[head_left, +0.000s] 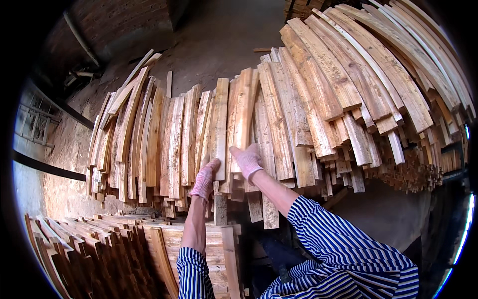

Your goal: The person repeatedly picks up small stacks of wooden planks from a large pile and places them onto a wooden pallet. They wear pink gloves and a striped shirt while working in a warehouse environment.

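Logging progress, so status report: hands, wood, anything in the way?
Left hand on one plank, near end; right hand on another plank; more planks crowd both sides.

The left forearm (193, 226) rises nearly upright from the lower edge to the left hand (204, 180), its thumb angled upward. The right forearm (275, 193) slants in from lower right to the right hand (248, 159), slightly higher, thumb pointing left. Pinkish gloves (201, 188) cover both; striped sleeves (343, 244) reach the forearms.
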